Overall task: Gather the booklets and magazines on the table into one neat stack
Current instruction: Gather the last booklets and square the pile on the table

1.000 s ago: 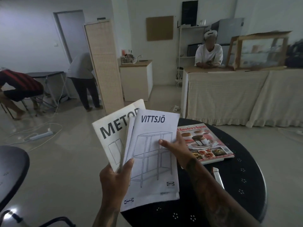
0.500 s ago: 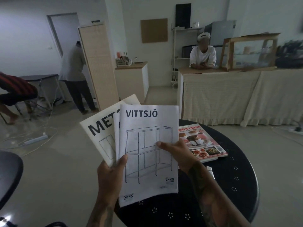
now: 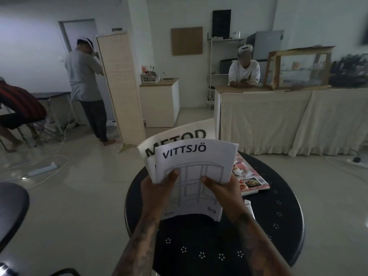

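The left hand (image 3: 157, 191) and right hand (image 3: 221, 191) both pinch the VITTSJÖ booklet (image 3: 196, 166), thumbs on its cover, above the round black table (image 3: 278, 226). Right behind it sits the METOD booklet (image 3: 179, 134). Just right of the right hand, a food magazine (image 3: 251, 181) lies on the table.

A dim, white-walled room that looks like a small café or shop set-up. A long counter draped in cream cloth (image 3: 278, 120) carries a wood-framed glass display case (image 3: 298, 70). Left of that counter stand a white sink cabinet with wooden top (image 3: 159, 102) and a tall woven folding screen (image 3: 121, 86); behind it, a grey fridge (image 3: 264, 44).
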